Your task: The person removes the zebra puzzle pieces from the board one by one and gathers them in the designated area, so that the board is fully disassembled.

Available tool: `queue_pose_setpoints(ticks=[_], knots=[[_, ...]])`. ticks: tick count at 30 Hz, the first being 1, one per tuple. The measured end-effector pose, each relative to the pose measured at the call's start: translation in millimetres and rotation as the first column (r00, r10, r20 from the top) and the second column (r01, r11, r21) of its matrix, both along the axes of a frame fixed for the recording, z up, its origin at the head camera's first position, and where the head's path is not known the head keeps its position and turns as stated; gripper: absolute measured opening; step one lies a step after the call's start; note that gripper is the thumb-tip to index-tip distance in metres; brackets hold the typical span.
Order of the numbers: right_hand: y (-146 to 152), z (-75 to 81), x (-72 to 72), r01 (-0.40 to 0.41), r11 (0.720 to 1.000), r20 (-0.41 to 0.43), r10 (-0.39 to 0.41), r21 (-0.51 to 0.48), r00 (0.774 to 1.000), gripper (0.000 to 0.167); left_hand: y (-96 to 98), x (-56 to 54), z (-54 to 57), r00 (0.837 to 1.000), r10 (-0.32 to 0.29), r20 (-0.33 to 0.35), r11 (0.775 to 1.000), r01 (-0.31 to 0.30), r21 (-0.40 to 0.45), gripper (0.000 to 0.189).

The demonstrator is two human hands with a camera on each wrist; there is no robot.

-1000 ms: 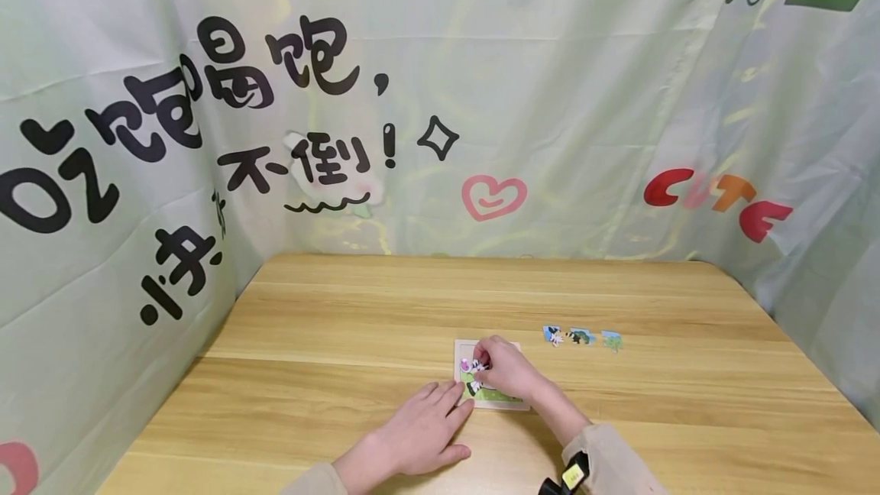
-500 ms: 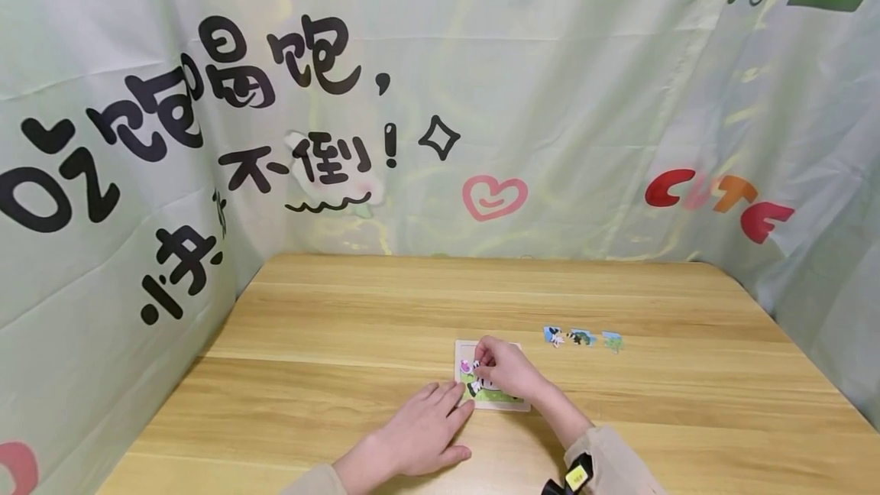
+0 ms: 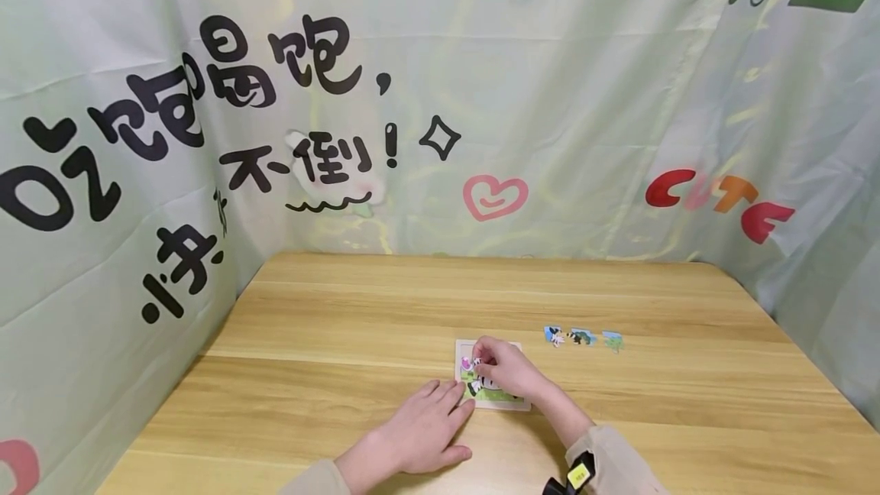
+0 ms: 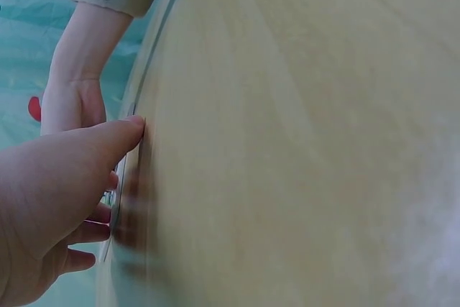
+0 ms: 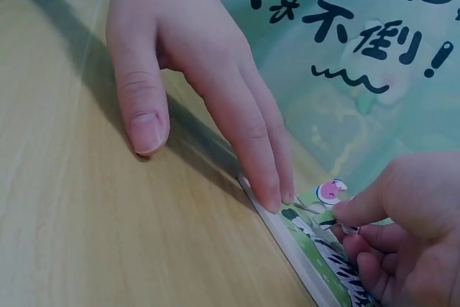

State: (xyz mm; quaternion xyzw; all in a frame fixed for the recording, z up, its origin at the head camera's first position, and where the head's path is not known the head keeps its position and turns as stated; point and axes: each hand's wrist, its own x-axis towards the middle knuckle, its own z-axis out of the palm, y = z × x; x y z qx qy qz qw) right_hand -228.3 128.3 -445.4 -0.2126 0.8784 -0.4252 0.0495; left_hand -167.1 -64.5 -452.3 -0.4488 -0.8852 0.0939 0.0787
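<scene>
Wood table below, resting a spread left hand at the near left corner of the board and pinching a small piece over it with the right hand, likely fitting it in, so maybe needing to line it up and press softly.

It's bright and even in here across the head view, with soft shading in the folds of the curtain and a pale sheen on the table at bottom centre. The left wrist view looks dimmer and softer: whitish glare lower right, a dark blurred patch beside the left hand. In the right wrist view, a long shadow slants from upper left.
</scene>
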Motion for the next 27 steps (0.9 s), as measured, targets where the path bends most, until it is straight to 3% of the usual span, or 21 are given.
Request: queue_pose_setpoints(ticks=[7, 13, 20, 27], knots=[[2.9, -0.5, 0.5, 0.032, 0.999, 0.018, -0.031, -0.013, 0.999, 0.008, -0.6, 0.7, -0.5, 1.000, 0.007, 0.021, 1.000, -0.007, 0.002, 0.067], [14.7, -3.2, -3.9, 0.101, 0.991, 0.059, -0.095, -0.093, 0.994, 0.010, -1.3, 1.1, -2.4, 1.000, 0.006, 0.022, 1.000, -0.006, 0.013, 0.067], [42.5, -1.2, -4.5, 0.139, 0.969, 0.154, -0.108, -0.205, 0.982, 0.017, -2.0, 1.9, -3.0, 0.999, 0.012, 0.034, 1.000, -0.013, 0.013, 0.067], [78.1, -1.1, -1.2, 0.190, 0.961, 0.160, -0.158, -0.203, 0.974, 0.021, -1.3, 2.1, -4.2, 0.999, 0.017, 0.042, 1.000, -0.017, 0.013, 0.067]])
